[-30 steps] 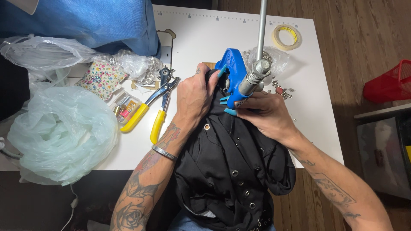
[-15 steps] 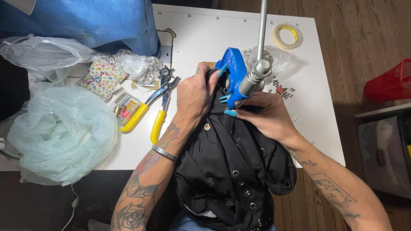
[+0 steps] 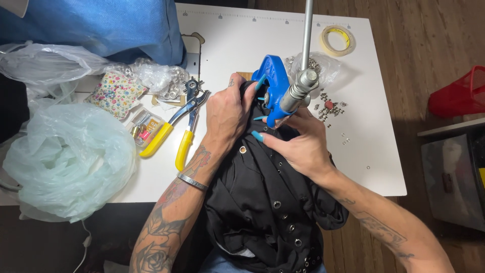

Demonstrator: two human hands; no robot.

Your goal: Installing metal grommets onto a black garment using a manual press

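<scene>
Black fabric of the eyelet-studded garment [image 3: 262, 202] is pinched by both hands under the blue hand press [image 3: 271, 88]: the left hand [image 3: 227, 114] clamps it flat just left of the die, the right hand [image 3: 298, 144] grips it directly below. Its length trails toward the person; yellow-handled pliers [image 3: 174, 129] lie left.

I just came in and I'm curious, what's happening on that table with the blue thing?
A person is holding a black garment dotted with metal eyelets under a blue hand press on the white table. The left hand pins the cloth beside the press, and the right hand steadies it from the other side. Yellow-handled pliers lie to the left, loose metal eyelets to the right, and a tape roll sits at the far edge.
</scene>
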